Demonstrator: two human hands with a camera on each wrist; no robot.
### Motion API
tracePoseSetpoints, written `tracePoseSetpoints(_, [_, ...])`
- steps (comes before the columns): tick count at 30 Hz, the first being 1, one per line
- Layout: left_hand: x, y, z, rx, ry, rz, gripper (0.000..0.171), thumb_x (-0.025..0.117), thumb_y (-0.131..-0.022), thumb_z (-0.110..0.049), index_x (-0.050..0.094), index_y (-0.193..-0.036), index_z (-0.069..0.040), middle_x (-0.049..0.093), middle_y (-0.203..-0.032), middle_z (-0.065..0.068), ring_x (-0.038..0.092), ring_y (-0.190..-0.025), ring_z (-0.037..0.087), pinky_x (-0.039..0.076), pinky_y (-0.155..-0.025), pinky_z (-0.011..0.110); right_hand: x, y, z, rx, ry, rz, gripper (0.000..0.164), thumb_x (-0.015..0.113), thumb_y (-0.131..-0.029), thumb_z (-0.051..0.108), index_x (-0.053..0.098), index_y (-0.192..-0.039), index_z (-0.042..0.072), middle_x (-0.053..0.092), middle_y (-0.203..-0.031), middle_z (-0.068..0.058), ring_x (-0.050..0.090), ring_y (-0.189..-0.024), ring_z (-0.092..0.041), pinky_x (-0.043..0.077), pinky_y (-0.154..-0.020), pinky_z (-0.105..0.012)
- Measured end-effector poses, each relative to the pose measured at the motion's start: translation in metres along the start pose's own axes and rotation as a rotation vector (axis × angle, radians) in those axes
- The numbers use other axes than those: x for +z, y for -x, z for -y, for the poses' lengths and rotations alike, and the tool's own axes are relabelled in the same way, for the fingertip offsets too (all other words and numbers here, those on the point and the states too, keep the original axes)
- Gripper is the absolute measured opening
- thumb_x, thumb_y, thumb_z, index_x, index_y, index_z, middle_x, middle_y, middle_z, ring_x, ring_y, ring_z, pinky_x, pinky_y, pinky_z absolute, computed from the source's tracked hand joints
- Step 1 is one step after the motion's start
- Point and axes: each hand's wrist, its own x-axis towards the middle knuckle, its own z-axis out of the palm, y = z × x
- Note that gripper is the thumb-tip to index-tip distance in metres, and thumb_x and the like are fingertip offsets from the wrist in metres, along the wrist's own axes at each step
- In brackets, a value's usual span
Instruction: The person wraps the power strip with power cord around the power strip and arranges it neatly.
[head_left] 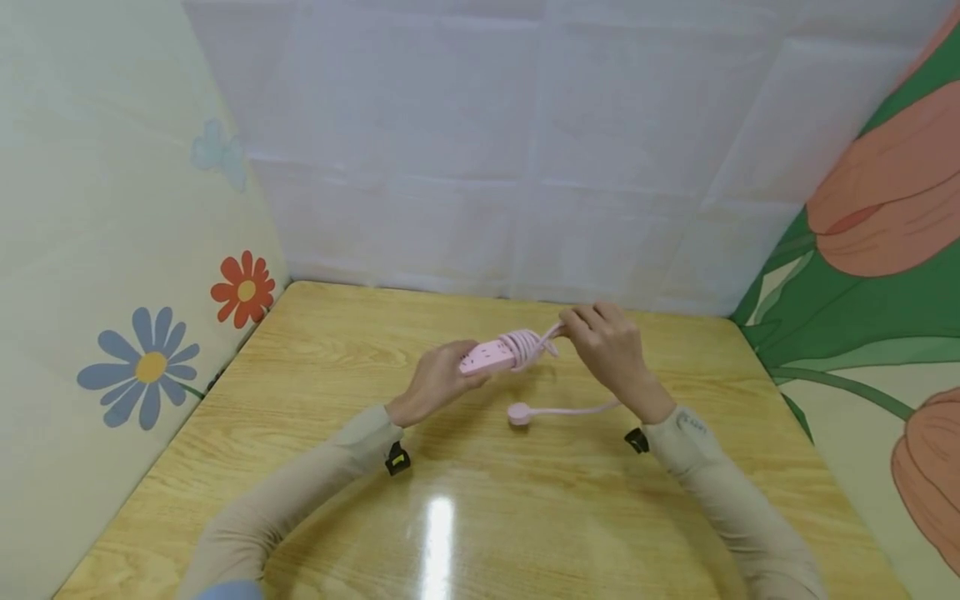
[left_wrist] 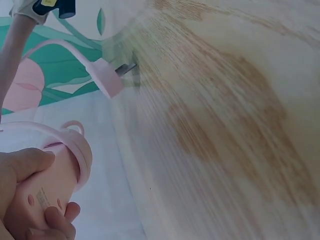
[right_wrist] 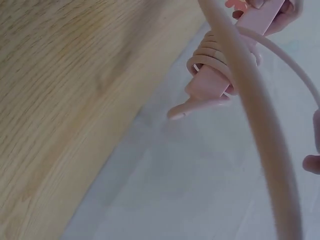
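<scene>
A pink power strip (head_left: 486, 357) is held above the table by my left hand (head_left: 438, 381), thumb on one side and fingers on the other. Several turns of its pink cord (head_left: 522, 347) wrap around the end away from that hand. My right hand (head_left: 609, 346) pinches the cord to the right of the strip, and the stretch between runs fairly taut. From the right hand the free end passes below the wrist to a pink plug (head_left: 519, 414). In the left wrist view the plug (left_wrist: 106, 78) hangs with its metal prongs showing.
A wooden table (head_left: 337, 333) lies under both hands, with a glare streak near its front. Behind it hangs a creased white sheet (head_left: 420, 167). Flower-painted panels (head_left: 135, 250) stand at left and right. Dark wrist devices (head_left: 397, 458) sit under both sleeves.
</scene>
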Motion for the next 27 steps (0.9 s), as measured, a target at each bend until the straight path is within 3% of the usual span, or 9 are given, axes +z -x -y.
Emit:
tracePoseSetpoints(6, [0.003, 0.0, 0.0, 0.007, 0.001, 0.007, 0.053, 0.081, -0.083, -0.026, 0.062, -0.126, -0.002, 0.069, -0.111, 0.012, 0.062, -0.082, 0.017, 0.051, -0.066, 0.027, 0.003, -0.005, 0.0, -0.004, 0.041, 0.071, 0.029, 0.054, -0.1, 0.022, 0.07, -0.09, -0.001, 0.068, -0.084, -0.014, 0.045, -0.063, -0.028, 0.041, -0.056, -0.038])
tracePoseSetpoints(11, [0.005, 0.001, 0.0, 0.013, 0.011, 0.017, 0.052, 0.081, -0.083, -0.026, 0.063, -0.126, -0.003, 0.069, -0.112, 0.012, 0.061, -0.082, 0.015, 0.05, -0.066, 0.026, 0.006, -0.011, -0.001, -0.063, 0.017, 0.036, 0.027, 0.055, -0.101, 0.02, 0.069, -0.09, -0.001, 0.068, -0.082, -0.014, 0.044, -0.06, -0.027, 0.038, -0.05, -0.036])
tracePoseSetpoints(20, [0.004, 0.003, 0.0, 0.059, 0.05, 0.026, 0.049, 0.081, -0.083, -0.024, 0.064, -0.124, -0.003, 0.07, -0.109, 0.01, 0.061, -0.079, 0.013, 0.051, -0.064, 0.025, 0.002, -0.014, -0.008, -0.011, -0.107, -0.048, 0.032, 0.068, -0.089, 0.031, 0.066, -0.09, -0.001, 0.065, -0.075, -0.013, 0.06, -0.061, -0.03, 0.054, -0.05, -0.043])
tracePoseSetpoints(27, [0.004, 0.004, 0.001, 0.07, 0.065, 0.059, 0.053, 0.082, -0.082, -0.027, 0.064, -0.125, -0.002, 0.07, -0.113, 0.011, 0.062, -0.084, 0.014, 0.051, -0.07, 0.026, 0.001, -0.016, -0.014, 0.026, -0.095, -0.053, 0.035, 0.074, -0.083, 0.036, 0.066, -0.087, 0.002, 0.067, -0.075, -0.013, 0.055, -0.058, -0.029, 0.049, -0.045, -0.041])
